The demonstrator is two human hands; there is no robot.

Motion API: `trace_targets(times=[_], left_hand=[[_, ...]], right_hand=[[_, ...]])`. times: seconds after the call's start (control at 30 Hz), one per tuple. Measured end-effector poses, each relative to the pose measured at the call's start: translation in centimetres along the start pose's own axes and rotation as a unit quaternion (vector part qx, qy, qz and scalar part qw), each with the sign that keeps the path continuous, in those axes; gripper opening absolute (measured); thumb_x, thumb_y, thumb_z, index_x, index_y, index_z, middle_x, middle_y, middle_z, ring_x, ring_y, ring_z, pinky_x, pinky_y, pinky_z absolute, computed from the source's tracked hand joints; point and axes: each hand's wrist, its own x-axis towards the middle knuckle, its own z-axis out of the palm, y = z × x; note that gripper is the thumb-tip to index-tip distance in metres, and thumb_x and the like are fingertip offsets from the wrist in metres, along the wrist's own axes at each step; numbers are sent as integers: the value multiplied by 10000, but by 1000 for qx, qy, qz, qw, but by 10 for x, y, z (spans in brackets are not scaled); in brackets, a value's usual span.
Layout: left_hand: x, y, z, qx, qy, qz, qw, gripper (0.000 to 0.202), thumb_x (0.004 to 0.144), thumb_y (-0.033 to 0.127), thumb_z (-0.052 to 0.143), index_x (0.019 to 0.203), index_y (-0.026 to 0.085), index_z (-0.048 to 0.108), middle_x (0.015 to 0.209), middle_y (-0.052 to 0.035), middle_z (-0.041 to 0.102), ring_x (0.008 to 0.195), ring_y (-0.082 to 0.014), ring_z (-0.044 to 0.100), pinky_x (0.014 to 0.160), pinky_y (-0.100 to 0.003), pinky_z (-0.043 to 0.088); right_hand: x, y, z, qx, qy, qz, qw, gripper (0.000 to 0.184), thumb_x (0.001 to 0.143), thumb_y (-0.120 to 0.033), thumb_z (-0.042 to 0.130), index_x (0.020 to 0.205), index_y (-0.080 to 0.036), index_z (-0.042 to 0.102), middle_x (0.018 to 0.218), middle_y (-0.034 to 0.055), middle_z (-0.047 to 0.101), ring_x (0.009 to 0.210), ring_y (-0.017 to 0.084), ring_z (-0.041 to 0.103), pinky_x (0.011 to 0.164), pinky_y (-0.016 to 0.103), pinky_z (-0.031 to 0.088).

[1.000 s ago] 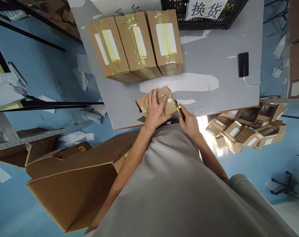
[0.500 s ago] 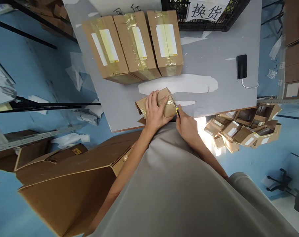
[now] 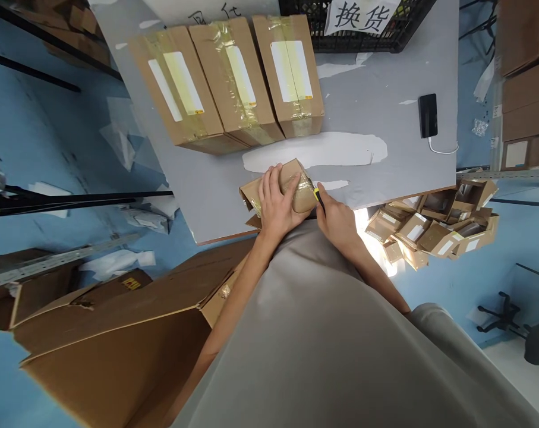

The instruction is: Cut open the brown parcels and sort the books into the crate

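Note:
A small cardboard box with clear tape on it lies at the table's near edge, one end flap standing loose at its left. My left hand is wrapped over the box, fingers on its top and thumb towards the taped end. In my right hand is a yellow and black utility knife, its tip at the box's right end by the tape. Whether the blade is in the tape I cannot tell. Behind the box, three taped cartons with white labels stand side by side.
A black plastic crate with a paper sign sits at the back. To the right lies a phone on a white cable. A large open carton stands at my left, and several opened small boxes are heaped beyond the table's right edge.
The whole view has shifted slightly, so the table and cartons sit further left. My right hand and the knife have moved a little against the box's end; my left hand keeps its hold.

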Motion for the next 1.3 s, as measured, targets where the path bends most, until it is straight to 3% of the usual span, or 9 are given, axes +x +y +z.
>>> trace_targets(times=[0.33,0.6,0.73,0.83,0.97,1.03,1.1,1.17,1.3], left_hand=[[-1,0,1,0,7,-1,1000,984,794,668,910,1654,309,597,1857,-165,357,1740,-497,255,1404,-714,160],[-2,1,3,2,15,-5,1000,984,791,656,908,1659,307,600,1858,-175,350,1746,-492,251,1408,-708,147],[-2,0,3,2,15,-7,1000,1004,774,661,924,1659,320,596,1856,-166,360,1741,-490,266,1407,-711,153],[-2,0,5,8,20,-2,1000,1014,767,669,932,1657,314,599,1853,-174,362,1737,-491,275,1409,-705,151],[-1,-3,3,11,14,5,1000,1050,756,725,925,1659,303,595,1858,-189,346,1742,-499,258,1407,-703,150],[-3,-8,-1,7,11,8,1000,1063,760,792,893,1652,295,598,1853,-195,356,1742,-500,258,1404,-701,165],[-7,-16,-8,1,16,7,1000,1062,813,859,806,1665,266,580,1834,-212,390,1737,-491,283,1402,-689,195],[-15,-25,-17,-9,30,0,1000,1032,916,871,678,1704,222,528,1807,-232,433,1726,-460,328,1404,-659,232],[-40,-45,-30,-14,63,-27,998,870,1051,769,553,1718,212,509,1772,-227,493,1725,-397,366,1423,-619,229]], right_hand=[[1,-6,-9,-19,-22,4,1000,692,1142,-215,398,1828,-206,315,1411,181,805,1139,356,816,1026,480,626],[25,-25,-23,-64,-33,25,997,628,1116,-149,440,1742,-90,435,1246,256,833,1194,371,814,1020,456,610],[8,-11,-14,-64,-37,13,997,544,1115,-189,446,1641,-114,565,1104,237,851,1108,385,832,947,465,627],[-8,-1,-6,-49,-39,24,998,547,1131,-239,440,1656,-139,557,1065,226,855,1039,387,839,914,468,631],[-24,3,-21,-43,-50,28,997,558,1128,-250,467,1672,-163,557,1095,206,862,1048,388,833,946,457,605],[-23,11,-33,-20,-22,24,999,558,1136,-308,497,1680,-193,550,1100,181,867,1042,385,827,960,449,586],[-9,29,-36,20,32,33,999,511,1146,-412,528,1605,-205,617,1087,158,870,1029,370,819,957,424,573],[23,52,-26,73,71,53,993,407,1134,-493,570,1325,-190,764,1010,139,864,994,342,809,931,386,566],[107,78,23,273,9,127,954,333,1117,-366,634,853,-180,718,727,59,754,764,212,729,813,287,540]])
